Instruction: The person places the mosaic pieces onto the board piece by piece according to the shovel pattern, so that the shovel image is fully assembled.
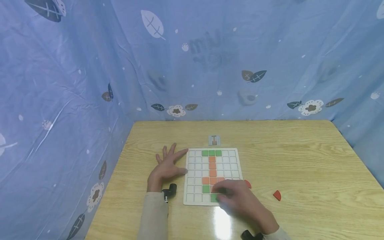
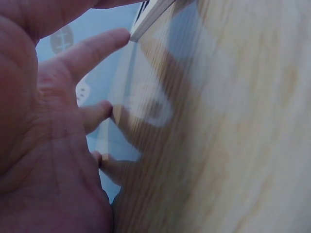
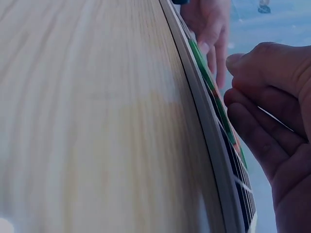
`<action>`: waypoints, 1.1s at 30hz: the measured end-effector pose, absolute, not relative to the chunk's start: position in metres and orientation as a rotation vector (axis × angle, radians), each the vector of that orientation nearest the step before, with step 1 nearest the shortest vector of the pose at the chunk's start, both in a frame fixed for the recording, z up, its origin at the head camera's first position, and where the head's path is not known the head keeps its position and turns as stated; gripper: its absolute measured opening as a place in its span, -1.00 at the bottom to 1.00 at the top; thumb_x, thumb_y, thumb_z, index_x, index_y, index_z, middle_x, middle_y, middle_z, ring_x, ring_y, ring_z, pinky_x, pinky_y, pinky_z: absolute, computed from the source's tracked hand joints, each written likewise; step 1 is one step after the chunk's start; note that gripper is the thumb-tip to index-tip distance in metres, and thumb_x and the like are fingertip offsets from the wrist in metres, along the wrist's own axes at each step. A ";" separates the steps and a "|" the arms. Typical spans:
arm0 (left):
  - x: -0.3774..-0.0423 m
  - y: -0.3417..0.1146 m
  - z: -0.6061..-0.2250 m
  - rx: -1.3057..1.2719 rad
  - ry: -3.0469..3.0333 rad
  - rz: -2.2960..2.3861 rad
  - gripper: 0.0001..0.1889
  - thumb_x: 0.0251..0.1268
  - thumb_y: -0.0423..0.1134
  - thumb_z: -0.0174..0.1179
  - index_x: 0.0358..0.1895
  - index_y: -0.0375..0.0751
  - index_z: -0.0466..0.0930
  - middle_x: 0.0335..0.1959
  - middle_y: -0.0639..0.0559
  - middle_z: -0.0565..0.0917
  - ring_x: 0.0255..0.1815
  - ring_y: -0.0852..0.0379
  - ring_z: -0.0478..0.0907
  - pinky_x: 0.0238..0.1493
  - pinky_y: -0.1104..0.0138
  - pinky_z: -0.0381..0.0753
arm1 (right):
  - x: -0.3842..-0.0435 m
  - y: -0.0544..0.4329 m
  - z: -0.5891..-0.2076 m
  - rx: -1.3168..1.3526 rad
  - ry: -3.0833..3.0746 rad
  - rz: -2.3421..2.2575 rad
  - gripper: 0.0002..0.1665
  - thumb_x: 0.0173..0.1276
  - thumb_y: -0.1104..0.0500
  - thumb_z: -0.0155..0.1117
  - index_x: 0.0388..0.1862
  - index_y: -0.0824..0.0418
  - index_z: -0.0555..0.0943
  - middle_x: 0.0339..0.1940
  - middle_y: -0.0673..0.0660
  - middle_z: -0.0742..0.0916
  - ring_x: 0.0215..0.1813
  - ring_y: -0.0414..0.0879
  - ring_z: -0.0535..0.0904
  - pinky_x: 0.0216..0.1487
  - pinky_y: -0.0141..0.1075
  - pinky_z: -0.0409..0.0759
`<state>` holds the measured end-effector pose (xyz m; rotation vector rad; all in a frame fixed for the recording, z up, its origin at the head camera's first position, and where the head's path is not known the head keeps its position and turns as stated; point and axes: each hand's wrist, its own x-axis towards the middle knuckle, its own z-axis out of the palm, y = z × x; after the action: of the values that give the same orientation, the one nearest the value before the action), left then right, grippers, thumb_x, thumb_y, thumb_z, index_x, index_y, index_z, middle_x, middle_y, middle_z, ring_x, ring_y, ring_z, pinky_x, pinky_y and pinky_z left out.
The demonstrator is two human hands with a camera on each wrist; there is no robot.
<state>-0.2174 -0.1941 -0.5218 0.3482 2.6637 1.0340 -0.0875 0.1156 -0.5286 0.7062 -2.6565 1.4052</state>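
A white grid board point(image 1: 192, 200) lies on the table with green square tiles point(image 1: 211, 153) across its top row and orange square tiles point(image 1: 212, 165) running down the middle. More tiles, including a green one point(image 1: 205, 189), sit in its lower rows. My left hand point(image 1: 169, 166) is spread at the board's left side, with the index fingertip and thumb at its edge. Over the lower right part, my right hand point(image 1: 238, 196) bends its fingers, thumb and index tips close over the lower tiles. No piece shows between those tips in the right wrist view; the hand hides several squares.
Behind the board lies a small pattern card point(image 1: 214, 140). One red wedge-shaped piece point(image 1: 277, 195) rests on the wooden table point(image 1: 315, 160); another red piece point(image 1: 247, 184) is beside the board, partly behind the right hand. A patterned blue curtain point(image 1: 210, 93) borders the table.
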 end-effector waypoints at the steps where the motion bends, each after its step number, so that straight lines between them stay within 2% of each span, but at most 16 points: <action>1: -0.218 -0.194 -0.522 0.349 2.665 1.034 -0.03 0.09 -0.11 0.58 0.67 0.32 0.42 0.88 -0.11 -0.19 0.81 -0.39 -0.65 0.57 -0.46 -0.81 | -0.087 0.117 -0.528 0.684 -2.662 1.415 -0.60 0.26 0.41 0.51 -0.09 -0.07 0.84 -0.22 -0.22 0.85 -0.22 -0.33 0.69 -0.13 -0.37 0.73; 9: -0.218 -0.193 -0.524 0.344 2.668 1.046 -0.03 0.08 -0.14 0.59 0.66 0.31 0.43 0.88 -0.12 -0.17 0.82 -0.40 -0.64 0.58 -0.48 -0.78 | -0.086 0.142 -0.531 0.624 -2.627 1.338 -0.58 0.19 0.41 0.54 -0.06 -0.04 0.87 -0.16 -0.21 0.89 -0.17 -0.31 0.78 -0.05 -0.38 0.78; 16: -0.218 -0.194 -0.524 0.347 2.671 1.038 -0.04 0.11 -0.13 0.59 0.66 0.33 0.42 0.88 -0.11 -0.18 0.82 -0.39 -0.64 0.58 -0.47 -0.79 | -0.084 0.174 -0.529 0.617 -2.547 1.129 -0.55 0.05 0.41 0.69 -0.09 0.04 0.88 -0.15 -0.13 0.91 -0.11 -0.27 0.82 0.09 -0.71 0.57; 22: -0.218 -0.195 -0.525 0.340 2.668 1.037 -0.04 0.12 -0.12 0.60 0.66 0.34 0.42 0.88 -0.11 -0.19 0.81 -0.38 -0.65 0.57 -0.46 -0.81 | -0.077 0.206 -0.523 0.519 -2.592 1.100 -0.49 0.07 0.41 0.72 -0.04 -0.03 0.88 -0.10 -0.17 0.92 -0.05 -0.29 0.85 0.15 -0.76 0.52; 25: -0.217 -0.194 -0.525 0.341 2.672 1.028 -0.04 0.11 -0.11 0.60 0.66 0.35 0.42 0.88 -0.11 -0.19 0.81 -0.39 -0.64 0.57 -0.47 -0.80 | -0.072 0.223 -0.521 0.499 -2.599 1.098 -0.48 0.07 0.41 0.73 -0.02 -0.02 0.88 -0.06 -0.10 0.92 -0.24 -0.36 0.78 -0.15 -0.71 0.60; 29: -0.218 -0.194 -0.524 0.342 2.672 1.026 -0.04 0.12 -0.11 0.60 0.66 0.35 0.42 0.88 -0.10 -0.19 0.82 -0.38 -0.65 0.58 -0.46 -0.80 | -0.068 0.244 -0.521 0.471 -2.617 1.022 -0.48 0.04 0.37 0.75 -0.02 -0.01 0.87 -0.16 -0.09 0.89 -0.44 -0.41 0.51 -0.44 -0.59 0.44; 31: -0.218 -0.195 -0.524 0.344 2.674 1.027 -0.04 0.11 -0.11 0.60 0.66 0.34 0.42 0.88 -0.11 -0.18 0.82 -0.39 -0.64 0.58 -0.47 -0.80 | -0.067 0.253 -0.522 0.460 -2.633 0.950 -0.48 0.02 0.35 0.77 -0.04 -0.03 0.87 -0.21 -0.13 0.85 -0.40 -0.40 0.51 -0.37 -0.57 0.40; 33: -0.218 -0.195 -0.524 0.346 2.676 1.028 -0.04 0.11 -0.11 0.60 0.66 0.34 0.42 0.88 -0.12 -0.18 0.82 -0.40 -0.64 0.57 -0.48 -0.79 | -0.066 0.260 -0.523 0.448 -2.652 0.893 -0.48 0.00 0.33 0.78 -0.06 -0.05 0.87 -0.23 -0.18 0.85 -0.35 -0.41 0.56 -0.27 -0.64 0.40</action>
<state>-0.2176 -0.1946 -0.5242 0.3459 2.6758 1.0282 -0.0659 0.2602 -0.5226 0.4485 -2.6520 0.8932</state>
